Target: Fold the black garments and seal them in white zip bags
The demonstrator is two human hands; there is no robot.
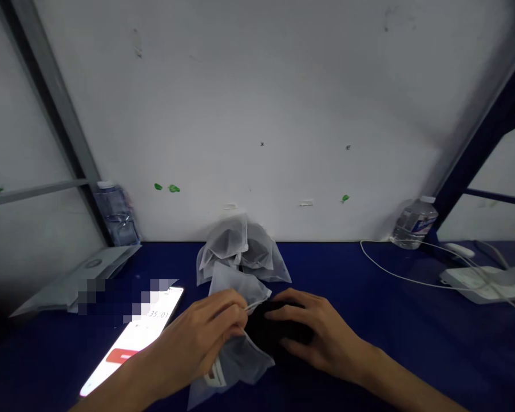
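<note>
A frosted see-through zip bag point(244, 363) lies at the front middle of the blue table, with a small printed label near its lower left. My left hand point(210, 326) is closed on the bag's edge, where the white zip strip shows. Beside it, my right hand point(321, 329) curls its fingers around a dark black item point(277, 323) at the mouth of the bag. The item looks soft, but its kind cannot be made out. Behind the hands, several similar frosted bags point(227, 243) with dark contents are piled against the wall.
A lit phone point(141, 332) showing a timer lies at left, near flat grey packets point(86, 269). Water bottles stand at back left point(118, 214) and back right point(414, 223). A white cable point(395, 277) runs to a power strip point(476, 284) on the right.
</note>
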